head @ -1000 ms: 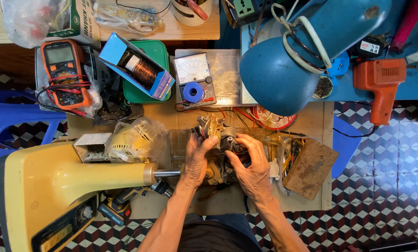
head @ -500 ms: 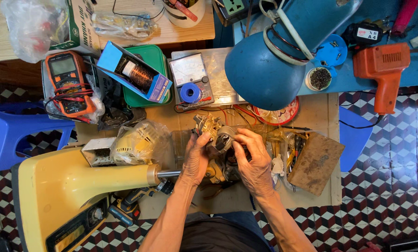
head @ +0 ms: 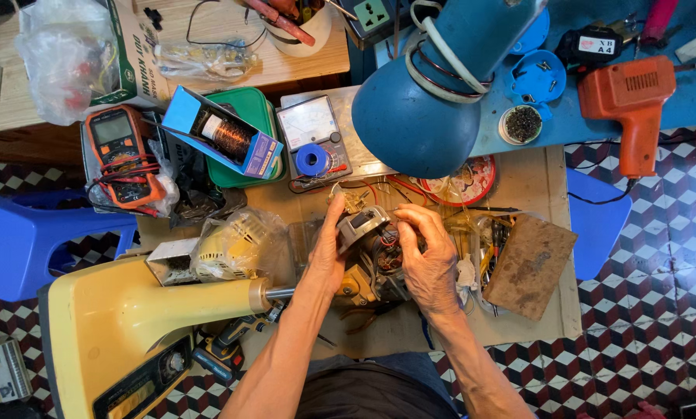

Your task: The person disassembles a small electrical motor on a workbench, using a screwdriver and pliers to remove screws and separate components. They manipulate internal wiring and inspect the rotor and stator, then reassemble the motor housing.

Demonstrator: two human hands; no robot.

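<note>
Between my hands sits the motor point(head: 371, 244): left hand point(head: 328, 252) grips its grey housing from the left, right hand point(head: 425, 260) apparently pinches its wires, equally near.

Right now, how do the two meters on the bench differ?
The orange meter lies far left with red and black leads wrapped around it, well away from the hands; the grey meter lies just above the left hand with a blue tape roll on it. The orange meter has a small screen, the grey meter a wide pale dial. Both lie face up.
</note>
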